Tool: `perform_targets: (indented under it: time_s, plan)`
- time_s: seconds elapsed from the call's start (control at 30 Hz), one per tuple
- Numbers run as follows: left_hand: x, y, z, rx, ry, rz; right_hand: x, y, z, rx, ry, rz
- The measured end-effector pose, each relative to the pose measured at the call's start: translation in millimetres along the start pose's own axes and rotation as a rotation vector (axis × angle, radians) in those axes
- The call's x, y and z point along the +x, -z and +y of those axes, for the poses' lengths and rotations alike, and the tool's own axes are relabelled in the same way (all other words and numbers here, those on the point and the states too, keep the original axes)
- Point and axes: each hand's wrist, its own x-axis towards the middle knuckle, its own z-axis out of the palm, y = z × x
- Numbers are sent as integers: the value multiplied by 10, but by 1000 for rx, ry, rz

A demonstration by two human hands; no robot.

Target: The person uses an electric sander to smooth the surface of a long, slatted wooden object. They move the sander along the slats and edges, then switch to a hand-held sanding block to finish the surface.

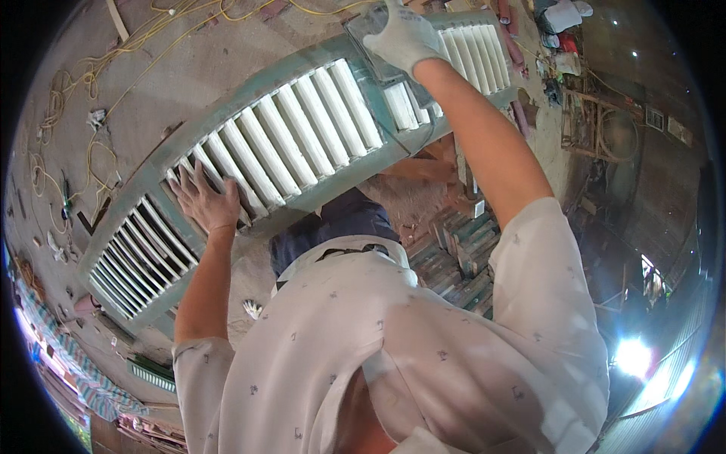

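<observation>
A long shutter [296, 198] with a worn green frame and white slats slants across the view, from the lower left to the upper right. My bare left hand [206, 198] rests on it with fingers spread, over the end of the middle slats and the crosspiece beside them. My right hand [404, 38], in a whitish work glove, is at the shutter's upper right part. It appears closed over a dark grey, flat-based tool [372, 62] that lies across the frame and slats. The glove hides much of this tool, so its exact kind cannot be made out.
Yellow cord [53, 113] lies in loops on the dusty floor at the far left. Stacked wood pieces [473, 246] are right of my body. A smaller green slatted piece [151, 372] lies at lower left, near striped cloth [76, 368]. A metal frame [597, 125] stands at right.
</observation>
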Motion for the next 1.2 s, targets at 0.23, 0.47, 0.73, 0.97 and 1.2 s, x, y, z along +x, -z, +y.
perform_targets:
  time_s: [0.23,0.47,0.73,0.97,1.2]
  plan:
    - [-16,-72,15,-54,-41,69,-922,-229,259,-36,10,1]
    - [-10,-119,-44,-49,-29,66,-359,-120,193,238,29,-44]
    - [-35,-92,-18,-74,-24,93,-1506,-118,224,110,-122,-131]
    - [-25,-130,-35,-107,-62,127,-1996,-346,446,21,-172,-23]
    - [-15,-127,-35,-97,-32,92,-1366,-244,369,-13,-8,-18]
